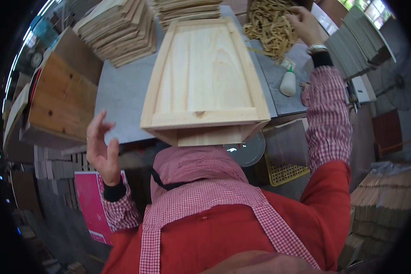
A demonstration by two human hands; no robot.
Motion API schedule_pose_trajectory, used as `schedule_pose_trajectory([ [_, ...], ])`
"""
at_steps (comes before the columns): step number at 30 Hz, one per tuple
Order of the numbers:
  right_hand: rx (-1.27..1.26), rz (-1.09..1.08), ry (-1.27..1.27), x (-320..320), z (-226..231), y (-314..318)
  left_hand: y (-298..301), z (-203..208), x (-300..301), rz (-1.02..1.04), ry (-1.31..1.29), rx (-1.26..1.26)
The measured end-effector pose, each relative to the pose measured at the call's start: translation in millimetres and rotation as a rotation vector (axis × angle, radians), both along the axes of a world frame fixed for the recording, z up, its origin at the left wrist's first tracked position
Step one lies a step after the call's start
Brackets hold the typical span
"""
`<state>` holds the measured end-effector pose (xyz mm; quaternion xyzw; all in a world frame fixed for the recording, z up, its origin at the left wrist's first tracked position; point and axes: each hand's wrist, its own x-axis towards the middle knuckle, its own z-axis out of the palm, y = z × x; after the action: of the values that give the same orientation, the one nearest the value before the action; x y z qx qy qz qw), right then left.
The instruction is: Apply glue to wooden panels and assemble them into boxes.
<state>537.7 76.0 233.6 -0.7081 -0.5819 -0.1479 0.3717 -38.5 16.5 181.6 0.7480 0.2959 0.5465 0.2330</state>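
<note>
A pale wooden box (pixel 201 73), with sloping sides and a framed panel on top, lies on the grey table in front of me. Its near end is hollow. My left hand (pixel 102 148) is raised beside the box's near left corner, fingers apart and holding nothing. At the far right, my right hand (pixel 304 26) reaches to a heap of tan strips (pixel 269 32). Its fingers are bent and pinched at a strip on the heap's edge. A white squeeze bottle (pixel 287 83) with a green tip stands between the box and my right forearm.
Stacks of wooden panels (pixel 118 29) rise at the back left, beside a brown wooden box (pixel 59 93). Grey boards (pixel 358 45) lean at the far right. Below the table edge are a clear round basin (pixel 249 153) and a yellow crate (pixel 285 173).
</note>
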Motion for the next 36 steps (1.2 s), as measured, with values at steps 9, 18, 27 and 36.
schedule_pose_trajectory([
  [9, -0.044, 0.944, -0.071, -317.6, 23.0, -186.4, -56.2, 59.6, 63.0, -0.158, 0.502, 0.538],
  [18, -0.24, 0.89, 0.27, -363.4, -47.1, -234.1, -73.4, -10.7, -5.0, -0.707, -0.126, -0.518],
  [27, -0.017, 0.536, 0.017, -277.1, -43.5, -256.6, -32.9, -1.2, -41.0, -0.375, 0.582, 0.397],
  [36, -0.175, 0.304, -0.169, -171.1, -113.5, -281.5, 22.8, -123.1, -61.7, -0.18, 0.869, 0.643],
])
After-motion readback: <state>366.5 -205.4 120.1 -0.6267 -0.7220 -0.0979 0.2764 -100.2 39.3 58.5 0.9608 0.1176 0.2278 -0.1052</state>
